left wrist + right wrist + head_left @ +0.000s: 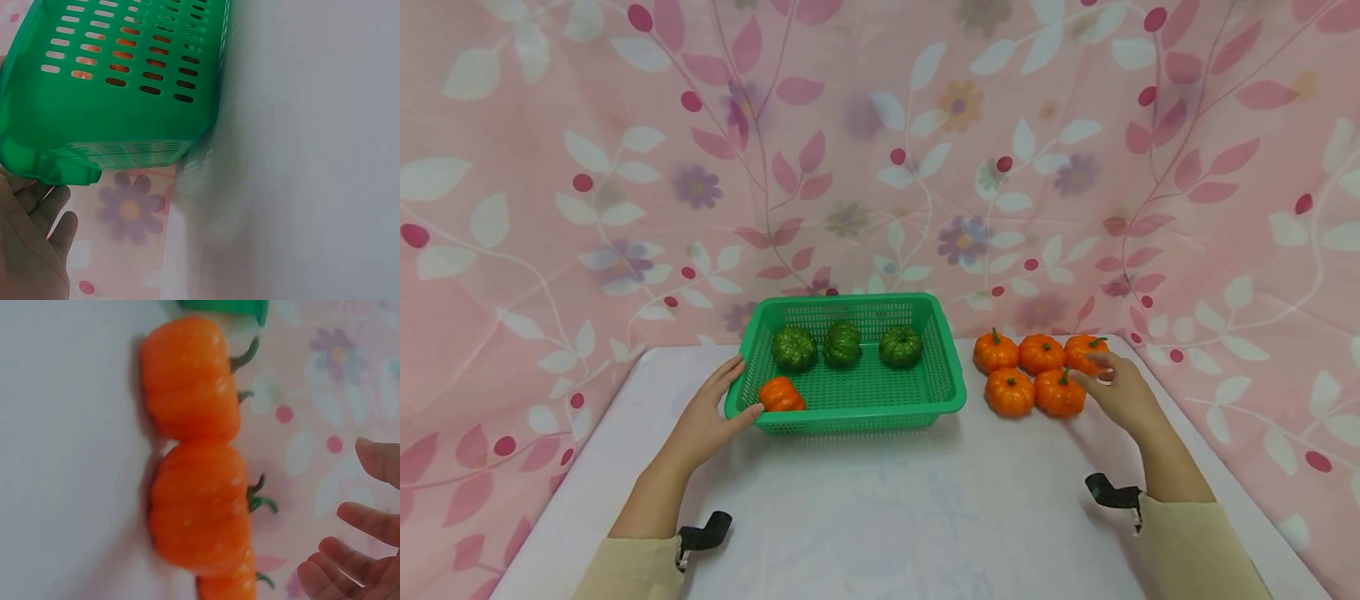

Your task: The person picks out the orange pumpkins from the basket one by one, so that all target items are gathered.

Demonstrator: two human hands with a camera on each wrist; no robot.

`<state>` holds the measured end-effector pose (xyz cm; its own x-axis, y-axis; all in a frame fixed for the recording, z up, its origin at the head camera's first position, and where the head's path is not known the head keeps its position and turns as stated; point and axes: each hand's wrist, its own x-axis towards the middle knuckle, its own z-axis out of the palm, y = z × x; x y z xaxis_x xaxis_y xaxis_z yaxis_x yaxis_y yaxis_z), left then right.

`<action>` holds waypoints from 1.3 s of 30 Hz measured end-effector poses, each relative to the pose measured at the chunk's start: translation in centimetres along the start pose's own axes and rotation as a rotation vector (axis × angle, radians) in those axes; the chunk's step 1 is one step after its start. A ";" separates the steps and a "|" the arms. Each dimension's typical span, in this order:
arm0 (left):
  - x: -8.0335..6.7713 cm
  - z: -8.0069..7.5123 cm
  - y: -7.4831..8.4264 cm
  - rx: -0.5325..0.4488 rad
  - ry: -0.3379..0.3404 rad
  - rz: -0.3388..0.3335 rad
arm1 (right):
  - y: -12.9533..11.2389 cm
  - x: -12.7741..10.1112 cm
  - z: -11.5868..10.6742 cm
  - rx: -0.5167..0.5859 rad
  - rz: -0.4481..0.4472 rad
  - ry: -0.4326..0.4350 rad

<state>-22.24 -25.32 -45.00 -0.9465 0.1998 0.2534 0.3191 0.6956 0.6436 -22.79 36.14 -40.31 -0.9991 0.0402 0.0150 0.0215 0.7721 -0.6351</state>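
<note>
A green plastic basket (850, 421) stands on the table with three green pumpkins, one of them (901, 347) at the right, and an orange pumpkin (782, 395) in its near left corner. My left hand (706, 421) rests at the basket's left end, thumb at the near corner and fingers extended along the rim. Several orange pumpkins (1010, 392) with green stems sit in two rows right of the basket. Over their right side hovers my right hand (1120, 392), fingers spread and relaxed, holding nothing. From the right wrist, its fingertips (353, 515) appear apart from the stems.
A white cloth (880, 517) covers the table. Behind and at both sides hangs a pink floral curtain (880, 150), close to the table's far edge. Black wrist mounts (706, 532) project from both sleeves.
</note>
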 end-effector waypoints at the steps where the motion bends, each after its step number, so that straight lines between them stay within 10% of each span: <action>1: 0.0 0.0 0.0 0.001 0.001 0.000 | -0.5 -0.1 0.0 0.009 -0.017 0.010; 17: 0.0 0.0 0.1 0.004 0.008 0.007 | -9.0 -1.7 2.3 0.217 -0.227 0.122; 39: 0.1 0.1 -0.1 -0.006 0.009 0.006 | -20.5 1.2 12.1 0.266 -0.552 -0.072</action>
<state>-22.34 -25.34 -45.14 -0.9440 0.1979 0.2639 0.3254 0.6905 0.6460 -24.88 12.71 -36.61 -0.8603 -0.3707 0.3499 -0.5002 0.4818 -0.7195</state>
